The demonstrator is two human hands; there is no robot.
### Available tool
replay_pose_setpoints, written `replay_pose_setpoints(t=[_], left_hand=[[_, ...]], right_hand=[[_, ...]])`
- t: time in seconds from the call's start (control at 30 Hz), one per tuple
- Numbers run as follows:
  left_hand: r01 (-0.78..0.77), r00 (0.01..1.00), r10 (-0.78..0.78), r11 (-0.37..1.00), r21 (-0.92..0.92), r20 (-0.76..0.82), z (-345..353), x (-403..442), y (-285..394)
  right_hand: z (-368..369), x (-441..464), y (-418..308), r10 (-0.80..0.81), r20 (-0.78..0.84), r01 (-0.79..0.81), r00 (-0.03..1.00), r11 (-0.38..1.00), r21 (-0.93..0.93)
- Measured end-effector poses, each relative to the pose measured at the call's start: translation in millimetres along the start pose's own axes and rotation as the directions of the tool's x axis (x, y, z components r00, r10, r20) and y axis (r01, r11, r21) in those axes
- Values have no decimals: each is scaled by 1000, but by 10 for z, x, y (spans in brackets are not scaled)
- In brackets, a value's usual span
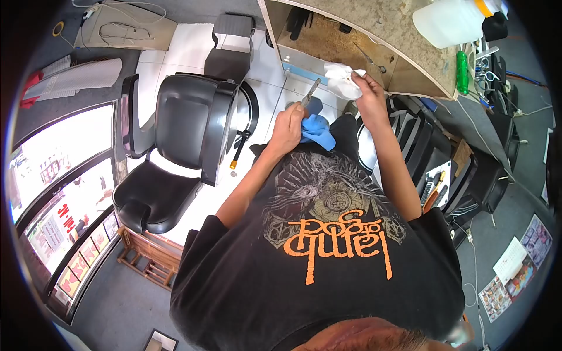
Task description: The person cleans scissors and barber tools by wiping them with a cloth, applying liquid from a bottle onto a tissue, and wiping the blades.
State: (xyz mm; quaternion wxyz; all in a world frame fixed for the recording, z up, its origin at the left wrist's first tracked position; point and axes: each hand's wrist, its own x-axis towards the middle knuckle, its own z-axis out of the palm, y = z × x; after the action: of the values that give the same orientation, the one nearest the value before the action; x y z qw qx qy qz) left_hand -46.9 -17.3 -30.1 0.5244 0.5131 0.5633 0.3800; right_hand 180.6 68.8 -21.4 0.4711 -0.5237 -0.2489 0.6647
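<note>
My left hand (pixel 287 127) is closed around a slim metal tool (pixel 313 91) that looks like a straight razor, its tip pointing up and away from me. A crumpled blue cloth (pixel 318 132) hangs beside the same hand, against my lap; whether the fingers grip it too is hard to make out. Between the thumb and fingers of my right hand (pixel 371 99) is a crumpled white tissue (pixel 342 81). The tissue is held just to the right of the tool's tip, apart from it.
A counter (pixel 374 23) with an open shelf holding scissors (pixel 370 58) stands ahead. On its top are a white jug (pixel 448 23) and a green bottle (pixel 462 73). A black barber chair (pixel 184 120) is at left, and a wooden bench (pixel 146 257) lies behind it.
</note>
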Motion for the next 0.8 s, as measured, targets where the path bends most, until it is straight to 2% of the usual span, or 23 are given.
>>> replay_pose_setpoints(t=[0.1, 0.3, 0.5, 0.6, 0.7, 0.8], left_hand=[[-15, 1000, 16, 997, -72, 13, -1, -5, 50], [-54, 998, 56, 996, -70, 26, 29, 23, 6], [-49, 999, 48, 998, -31, -20, 24, 16, -3], [-43, 999, 42, 999, -26, -29, 20, 13, -9], [-110, 993, 112, 993, 30, -47, 74, 29, -45], [-174, 984, 176, 979, 111, -15, 109, 68, -102]], right_hand=[[2, 1, 23, -13, -85, 13, 996, 1000, 10], [170, -99, 76, 48, -89, -38, 995, 994, 107], [98, -75, 161, 181, 6, -180, 984, 976, 121], [125, -83, 191, 189, -10, -188, 982, 981, 54], [214, -133, 178, 210, 103, -219, 972, 972, 81], [462, -260, 201, 175, 125, -198, 977, 958, 207]])
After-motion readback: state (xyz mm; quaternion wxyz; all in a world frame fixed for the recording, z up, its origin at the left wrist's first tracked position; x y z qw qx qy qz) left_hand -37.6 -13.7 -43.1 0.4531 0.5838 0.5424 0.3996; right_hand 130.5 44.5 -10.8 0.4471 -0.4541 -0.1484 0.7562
